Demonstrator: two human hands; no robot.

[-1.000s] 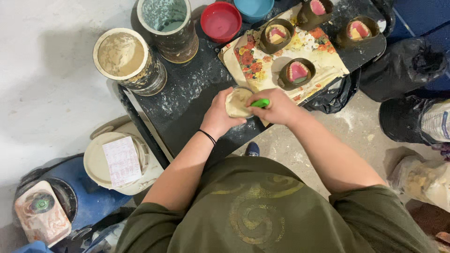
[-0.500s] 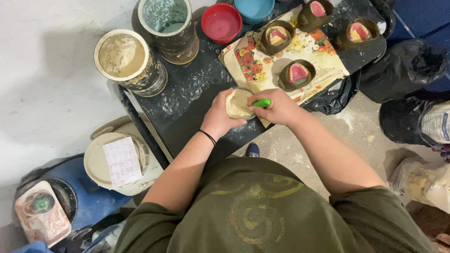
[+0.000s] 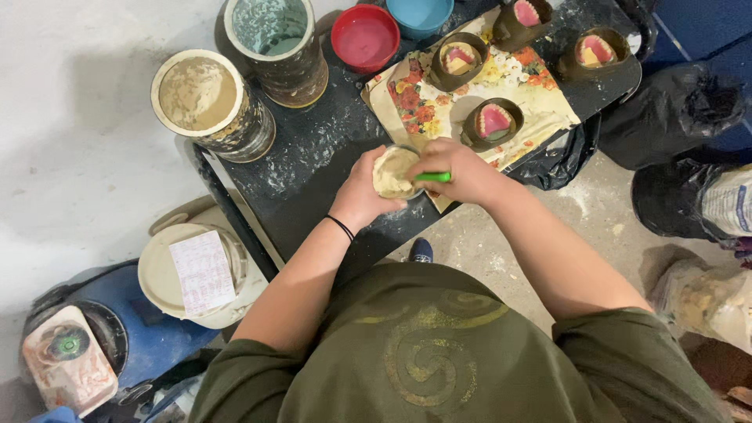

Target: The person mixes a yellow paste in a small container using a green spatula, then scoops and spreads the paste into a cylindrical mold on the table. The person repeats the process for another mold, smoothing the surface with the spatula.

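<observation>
Your left hand (image 3: 362,197) wraps around the small bowl (image 3: 394,172) of paste above the dark surface (image 3: 313,157). Your right hand (image 3: 462,171) grips the green tool (image 3: 432,178), mixing. Next, keep the bowl steady.

A dark, powder-dusted worktop (image 3: 313,157) carries everything. At its left end stand two big stained tubs, one holding tan powder (image 3: 207,102), one bluish-green inside (image 3: 274,43). Along the far edge sit a red bowl (image 3: 365,37) and a blue bowl (image 3: 419,12). A floral sheet (image 3: 470,98) covers the right half and overhangs the near edge; four dark ring moulds (image 3: 489,124) with pink casts rest on or beside it
</observation>
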